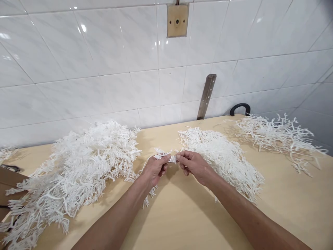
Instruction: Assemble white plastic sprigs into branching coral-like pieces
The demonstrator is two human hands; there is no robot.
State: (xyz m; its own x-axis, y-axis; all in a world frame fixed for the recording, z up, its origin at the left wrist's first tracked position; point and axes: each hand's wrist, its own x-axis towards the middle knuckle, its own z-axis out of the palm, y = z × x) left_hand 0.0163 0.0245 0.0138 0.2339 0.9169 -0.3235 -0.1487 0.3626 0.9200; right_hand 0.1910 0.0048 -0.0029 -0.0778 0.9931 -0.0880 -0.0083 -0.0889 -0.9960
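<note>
I have the sprig up at the middle of my view, white and finely branched, strung between the two hands just above the table. My left hand pinches it between thumb and fingers, with some of its tips showing above the knuckles. My right hand has a pinch on its other end, thumb against forefinger, the remaining fingers curled under. The hands are near each other but apart, and a short stretch of sprig shows in the gap. A thin white stem bows out on the left side of my left hand, and more white tips show below that wrist; I can't tell whether they belong to the same piece.

To the left I see the big pile, white and feathery, spreading toward the near left corner. Just beyond my right hand and forearm lies the small pile, its strands finer and packed closer. Farther right, the loose stems are thicker and more open, with a black handle behind them.

At my left edge a brown box is partly covered by the big pile. Behind the table rises the tiled wall, with a metal strip leaning slightly and a square plate higher up.
</note>
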